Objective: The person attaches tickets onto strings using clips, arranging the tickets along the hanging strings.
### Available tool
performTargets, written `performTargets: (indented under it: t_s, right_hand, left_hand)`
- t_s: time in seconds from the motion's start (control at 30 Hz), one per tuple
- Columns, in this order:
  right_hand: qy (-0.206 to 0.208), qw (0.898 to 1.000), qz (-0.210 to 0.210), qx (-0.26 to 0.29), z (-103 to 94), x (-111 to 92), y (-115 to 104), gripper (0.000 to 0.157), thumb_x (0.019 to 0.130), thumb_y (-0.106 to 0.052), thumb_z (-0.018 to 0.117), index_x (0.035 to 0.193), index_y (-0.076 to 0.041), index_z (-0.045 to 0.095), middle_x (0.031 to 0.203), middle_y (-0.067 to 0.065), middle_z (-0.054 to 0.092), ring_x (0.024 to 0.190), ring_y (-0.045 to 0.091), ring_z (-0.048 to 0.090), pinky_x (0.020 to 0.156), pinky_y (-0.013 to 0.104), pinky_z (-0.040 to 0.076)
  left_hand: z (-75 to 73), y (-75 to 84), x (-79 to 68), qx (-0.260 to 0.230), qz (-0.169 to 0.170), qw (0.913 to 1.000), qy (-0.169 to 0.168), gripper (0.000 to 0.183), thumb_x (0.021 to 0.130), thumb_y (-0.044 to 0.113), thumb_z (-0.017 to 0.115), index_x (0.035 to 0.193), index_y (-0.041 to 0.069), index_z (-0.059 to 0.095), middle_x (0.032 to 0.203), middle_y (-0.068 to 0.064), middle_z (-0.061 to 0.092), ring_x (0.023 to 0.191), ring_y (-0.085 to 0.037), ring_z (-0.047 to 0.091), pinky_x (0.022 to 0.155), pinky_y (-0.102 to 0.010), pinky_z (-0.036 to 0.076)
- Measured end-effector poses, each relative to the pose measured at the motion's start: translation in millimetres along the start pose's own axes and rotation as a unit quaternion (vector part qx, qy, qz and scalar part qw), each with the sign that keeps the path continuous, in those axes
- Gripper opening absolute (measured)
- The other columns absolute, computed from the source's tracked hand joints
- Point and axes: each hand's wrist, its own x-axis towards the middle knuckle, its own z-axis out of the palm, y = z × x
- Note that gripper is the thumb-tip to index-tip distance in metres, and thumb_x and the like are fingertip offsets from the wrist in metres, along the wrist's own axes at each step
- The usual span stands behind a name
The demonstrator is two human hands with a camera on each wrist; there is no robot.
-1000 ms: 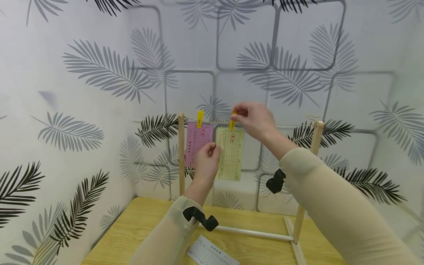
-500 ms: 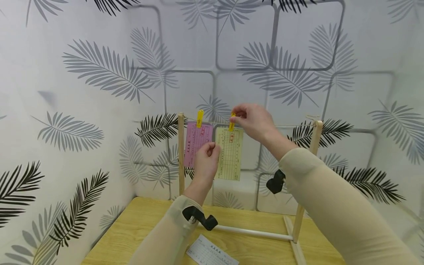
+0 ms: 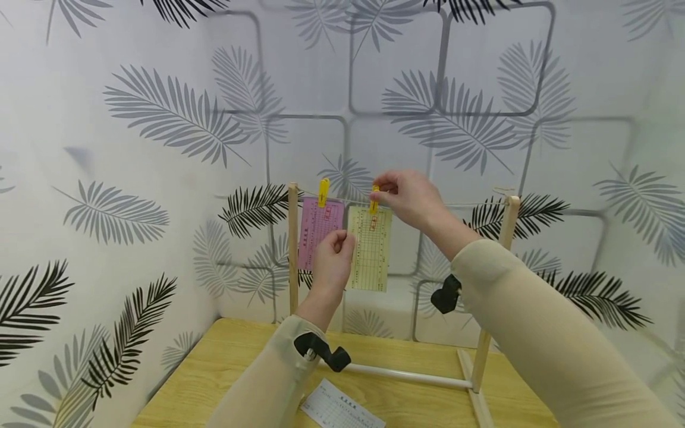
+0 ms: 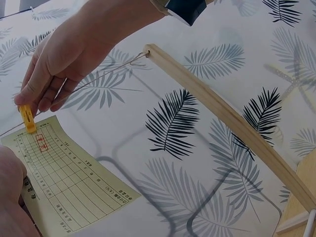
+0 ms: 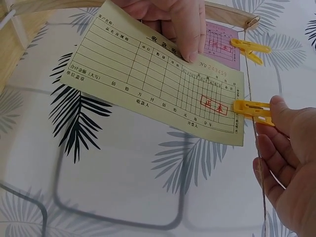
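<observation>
A yellow receipt slip (image 3: 369,255) with a printed grid and a red stamp hangs upright at the string (image 5: 253,148). My right hand (image 3: 409,196) pinches the yellow clothespin (image 5: 251,110) at its handle end, and the pin's nose sits over the slip's top edge. Lower down, my left hand (image 3: 333,261) pinches the slip's left edge between thumb and fingers. Left of it, a pink receipt slip (image 3: 316,229) hangs from another yellow clothespin (image 3: 323,192), partly hidden behind my left hand.
The string runs between two wooden posts, the left post (image 3: 293,249) and the right post (image 3: 508,229). A white rod (image 3: 407,374) joins them low down. On the wooden table (image 3: 230,368) lies a white receipt slip (image 3: 342,407). A leaf-patterned wall stands close behind.
My right hand and the clothespin have dropped slightly, and the yellow slip has shifted a little to the left. My left hand keeps its place at the slip's edge.
</observation>
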Motion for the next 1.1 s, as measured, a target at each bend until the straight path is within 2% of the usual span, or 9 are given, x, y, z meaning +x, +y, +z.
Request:
performTargets:
  t_s: [0.4, 0.57, 0.73, 0.93, 1.1]
  right_hand:
    - [-0.014, 1.0, 0.019, 0.017, -2.1, -5.6, 0.0, 0.05, 0.108, -0.032, 0.076, 0.152, -0.011, 0.064, 0.14, 0.012, 0.073, 0.128, 0.031, 0.068, 0.105, 0.053, 0.054]
    - [-0.011, 1.0, 0.018, -0.006, -4.3, -8.6, 2.7, 0.052, 0.109, -0.034, 0.075, 0.153, -0.011, 0.062, 0.139, 0.011, 0.074, 0.127, 0.032, 0.068, 0.105, 0.055, 0.053]
    - [-0.004, 1.0, 0.01, -0.029, -5.5, -15.1, 4.6, 0.052, 0.11, -0.037, 0.073, 0.154, -0.011, 0.062, 0.137, 0.011, 0.074, 0.126, 0.032, 0.069, 0.105, 0.055, 0.053]
    - [0.017, 0.999, 0.003, -0.049, -6.5, -27.8, 7.1, 0.053, 0.109, -0.038, 0.074, 0.155, -0.012, 0.062, 0.141, 0.01, 0.072, 0.129, 0.031, 0.067, 0.106, 0.056, 0.051]
    - [0.057, 0.996, -0.031, -0.065, -6.5, -40.0, 6.8, 0.052, 0.108, -0.035, 0.076, 0.153, -0.012, 0.064, 0.146, 0.01, 0.07, 0.132, 0.033, 0.065, 0.107, 0.057, 0.051]
  left_hand:
    - [-1.5, -1.4, -2.2, -0.009, 0.005, 0.9999, 0.0, 0.019, 0.113, 0.014, 0.064, 0.123, 0.001, 0.073, 0.106, -0.007, 0.069, 0.093, -0.017, 0.056, 0.082, -0.029, 0.05]
    - [-3.1, -2.8, -3.4, -0.014, -0.011, 0.9998, -0.002, 0.02, 0.114, 0.015, 0.063, 0.128, 0.003, 0.071, 0.112, -0.008, 0.07, 0.098, -0.018, 0.059, 0.085, -0.031, 0.051]
    - [-5.1, -5.4, -4.4, -0.004, -0.014, 0.9999, 0.002, 0.02, 0.114, 0.018, 0.063, 0.131, 0.007, 0.069, 0.116, -0.008, 0.07, 0.103, -0.02, 0.06, 0.086, -0.035, 0.051]
    - [-10.3, -8.6, -9.1, 0.012, 0.002, 0.9999, 0.012, 0.017, 0.113, 0.016, 0.065, 0.128, 0.008, 0.069, 0.115, -0.007, 0.069, 0.106, -0.023, 0.062, 0.092, -0.04, 0.052]
    - [-14.1, -8.4, -14.8, 0.012, 0.013, 0.9996, 0.021, 0.018, 0.112, 0.014, 0.065, 0.129, 0.007, 0.067, 0.121, -0.008, 0.067, 0.11, -0.024, 0.064, 0.099, -0.042, 0.055]
